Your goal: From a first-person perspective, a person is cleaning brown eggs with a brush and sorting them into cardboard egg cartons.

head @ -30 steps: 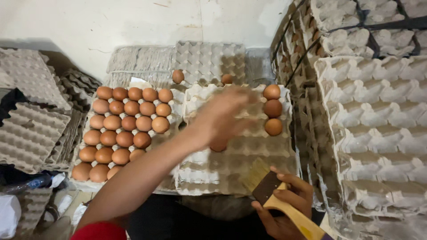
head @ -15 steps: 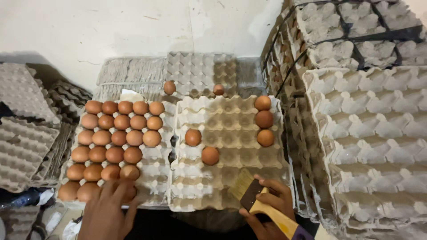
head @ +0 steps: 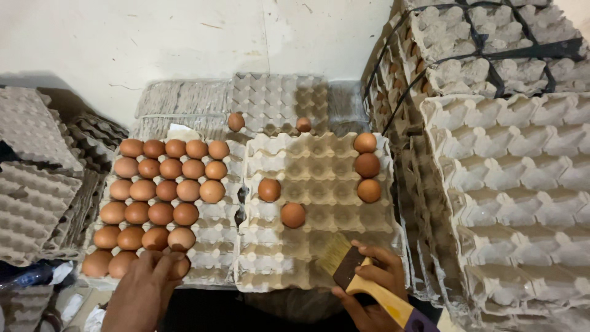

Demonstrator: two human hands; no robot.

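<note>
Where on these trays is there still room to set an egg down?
The middle tray is mostly bare: free cups between its two eggs and the three at its right edge, and along the front by the brush. The left tray is crowded; only its right column and front corner are free.

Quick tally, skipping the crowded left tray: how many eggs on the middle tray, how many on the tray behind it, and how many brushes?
Eggs on the middle tray: 5
Eggs on the back tray: 2
Brush, held in the right hand: 1
Total: 8
</note>
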